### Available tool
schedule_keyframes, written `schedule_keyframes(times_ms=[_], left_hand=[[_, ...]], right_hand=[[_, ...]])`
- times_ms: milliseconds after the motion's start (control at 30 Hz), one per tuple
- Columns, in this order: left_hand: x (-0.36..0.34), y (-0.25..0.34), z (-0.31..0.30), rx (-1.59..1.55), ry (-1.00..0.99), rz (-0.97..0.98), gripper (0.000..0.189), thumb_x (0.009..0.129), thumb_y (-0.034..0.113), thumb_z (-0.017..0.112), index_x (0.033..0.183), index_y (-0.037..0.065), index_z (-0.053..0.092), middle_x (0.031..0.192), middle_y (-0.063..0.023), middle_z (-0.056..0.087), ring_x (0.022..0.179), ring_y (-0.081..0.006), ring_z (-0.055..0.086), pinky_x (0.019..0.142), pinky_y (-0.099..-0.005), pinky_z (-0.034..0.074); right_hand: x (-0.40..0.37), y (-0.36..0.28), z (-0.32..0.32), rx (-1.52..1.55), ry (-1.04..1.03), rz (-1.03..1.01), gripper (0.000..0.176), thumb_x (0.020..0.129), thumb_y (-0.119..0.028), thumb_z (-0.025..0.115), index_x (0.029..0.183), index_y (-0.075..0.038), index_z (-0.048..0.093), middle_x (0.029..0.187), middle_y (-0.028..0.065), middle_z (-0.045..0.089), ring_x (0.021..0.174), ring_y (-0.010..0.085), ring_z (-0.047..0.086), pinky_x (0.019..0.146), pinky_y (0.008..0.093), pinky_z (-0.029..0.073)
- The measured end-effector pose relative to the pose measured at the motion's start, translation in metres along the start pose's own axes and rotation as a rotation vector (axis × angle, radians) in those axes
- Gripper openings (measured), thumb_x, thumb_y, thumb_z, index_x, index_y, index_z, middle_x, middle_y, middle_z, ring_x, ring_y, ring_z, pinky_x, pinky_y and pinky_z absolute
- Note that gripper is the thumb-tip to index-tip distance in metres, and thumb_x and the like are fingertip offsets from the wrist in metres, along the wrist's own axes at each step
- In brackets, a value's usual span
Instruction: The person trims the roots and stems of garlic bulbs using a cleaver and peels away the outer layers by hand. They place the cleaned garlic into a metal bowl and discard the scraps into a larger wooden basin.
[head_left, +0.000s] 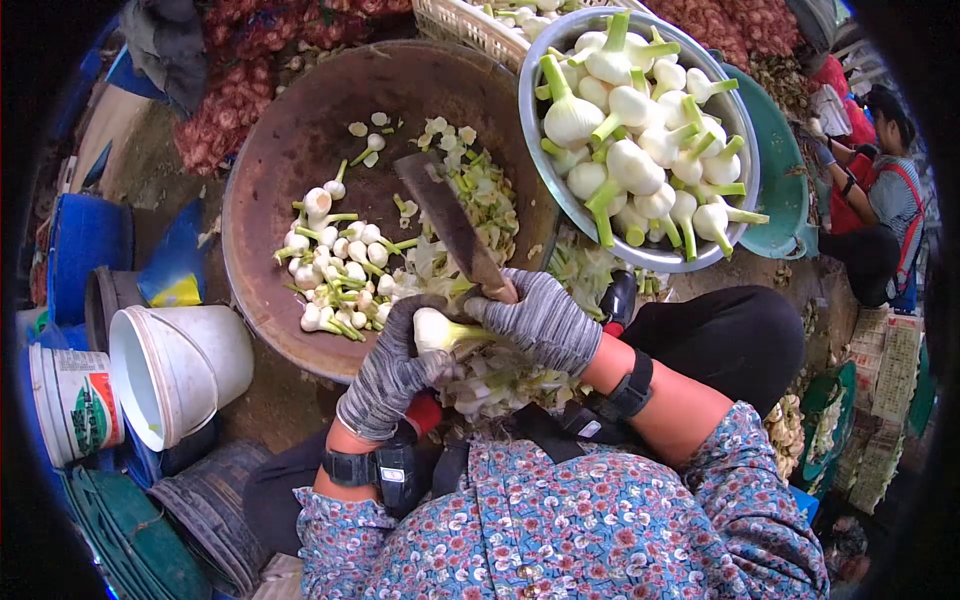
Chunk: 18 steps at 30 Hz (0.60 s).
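Observation:
My left hand [385, 375], in a grey knit glove, is closed around a white garlic bulb [434, 331] whose green stem points right. My right hand [545, 320], gloved the same way, grips the wooden handle of a broad knife [448, 215]; the blade points up and left over the brown basin. Its fingers are close beside the garlic stem. Small garlic bulbs [350, 262] with green stems lie in the basin [290, 140], along with peeled skins [490, 200]. Loose leaves and skins lie below my hands.
A metal bowl [530, 130] heaped with peeled garlic stands at the upper right, beside a green tub [775, 150]. White buckets [215, 360] stand at left. Another person [890, 200] sits at far right. Red net sacks [225, 110] lie behind the basin.

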<state>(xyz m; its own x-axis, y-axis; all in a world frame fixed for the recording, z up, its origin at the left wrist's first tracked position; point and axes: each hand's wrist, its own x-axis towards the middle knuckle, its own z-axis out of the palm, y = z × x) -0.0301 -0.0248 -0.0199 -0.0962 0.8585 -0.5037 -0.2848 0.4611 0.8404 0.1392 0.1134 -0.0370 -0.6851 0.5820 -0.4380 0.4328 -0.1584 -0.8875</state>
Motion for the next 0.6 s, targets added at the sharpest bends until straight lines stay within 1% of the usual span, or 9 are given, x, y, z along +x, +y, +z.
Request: schedule_keyframes(times_ms=[33,133,267,300,400,433,467,533,600], left_hand=[[0.004,-0.002,0.001,0.134,0.074,0.117,0.054,0.081,0.011,0.070,0.127,0.005,0.043,0.108,-0.0076,0.054,0.095,-0.0172,0.057,0.082,-0.0300,0.052],[0.010,-0.017,-0.004,0.253,0.145,0.338,0.050,0.081,0.007,0.069,0.125,0.005,0.045,0.106,-0.0076,0.055,0.098,-0.0176,0.056,0.087,-0.0297,0.050],[0.008,-0.022,0.000,0.286,0.228,0.315,0.041,0.083,0.006,0.067,0.119,0.005,0.048,0.103,-0.0066,0.057,0.093,-0.0166,0.057,0.083,-0.0303,0.049],[0.008,-0.021,0.002,0.334,0.283,0.327,0.037,0.082,0.009,0.071,0.112,0.005,0.051,0.101,-0.0063,0.057,0.090,-0.0162,0.056,0.081,-0.0301,0.049],[0.008,-0.013,0.009,0.214,0.350,0.207,0.030,0.084,0.015,0.071,0.106,0.005,0.053,0.097,-0.0067,0.057,0.090,-0.0164,0.056,0.081,-0.0296,0.049],[0.013,-0.022,0.009,0.225,0.433,0.234,0.025,0.088,0.020,0.068,0.101,0.004,0.055,0.096,-0.0078,0.058,0.086,-0.0171,0.057,0.074,-0.0291,0.050],[0.011,-0.022,0.008,0.092,0.416,0.156,0.031,0.090,0.034,0.061,0.100,0.005,0.055,0.092,-0.0078,0.059,0.078,-0.0173,0.058,0.067,-0.0286,0.050],[0.014,-0.018,0.007,-0.182,0.370,0.019,0.055,0.093,0.062,0.045,0.098,0.008,0.057,0.082,-0.0078,0.061,0.063,-0.0178,0.060,0.053,-0.0276,0.050],[0.016,-0.015,0.005,-0.286,0.352,0.002,0.068,0.092,0.070,0.031,0.099,0.008,0.058,0.081,-0.0081,0.061,0.065,-0.0177,0.060,0.053,-0.0279,0.050]], right_hand=[[0.002,0.007,0.000,0.054,-0.002,0.015,0.042,0.082,-0.041,0.071,0.094,-0.001,0.067,0.069,0.0110,0.063,0.062,0.0148,0.057,0.062,0.0351,0.050],[-0.001,0.002,0.002,0.166,-0.046,0.047,0.041,0.084,-0.041,0.070,0.094,-0.001,0.067,0.072,0.0090,0.065,0.065,0.0144,0.057,0.063,0.0342,0.050],[-0.004,-0.001,0.008,0.141,-0.036,0.020,0.039,0.087,-0.039,0.068,0.096,-0.001,0.066,0.073,0.0076,0.064,0.068,0.0134,0.056,0.065,0.0331,0.049],[-0.006,-0.005,0.008,0.150,-0.033,0.025,0.038,0.087,-0.039,0.068,0.096,-0.002,0.066,0.073,0.0074,0.063,0.068,0.0132,0.056,0.065,0.0328,0.049],[-0.008,-0.012,0.009,-0.034,-0.045,-0.044,0.038,0.087,-0.038,0.068,0.099,-0.002,0.066,0.075,0.0064,0.064,0.069,0.0115,0.055,0.067,0.0317,0.050],[-0.008,-0.013,0.008,0.010,-0.052,-0.029,0.038,0.086,-0.038,0.069,0.099,-0.002,0.066,0.075,0.0062,0.064,0.070,0.0109,0.055,0.067,0.0316,0.050],[-0.009,-0.012,0.011,0.061,-0.067,-0.010,0.039,0.086,-0.038,0.071,0.099,-0.002,0.066,0.075,0.0059,0.064,0.070,0.0104,0.054,0.068,0.0315,0.050],[-0.012,-0.018,0.008,0.079,-0.097,0.020,0.038,0.085,-0.036,0.072,0.101,-0.002,0.066,0.080,0.0049,0.065,0.073,0.0095,0.055,0.070,0.0309,0.050],[-0.016,-0.034,0.001,0.023,-0.139,0.042,0.036,0.085,-0.031,0.074,0.105,-0.003,0.066,0.087,0.0034,0.067,0.079,0.0090,0.056,0.074,0.0299,0.049]])
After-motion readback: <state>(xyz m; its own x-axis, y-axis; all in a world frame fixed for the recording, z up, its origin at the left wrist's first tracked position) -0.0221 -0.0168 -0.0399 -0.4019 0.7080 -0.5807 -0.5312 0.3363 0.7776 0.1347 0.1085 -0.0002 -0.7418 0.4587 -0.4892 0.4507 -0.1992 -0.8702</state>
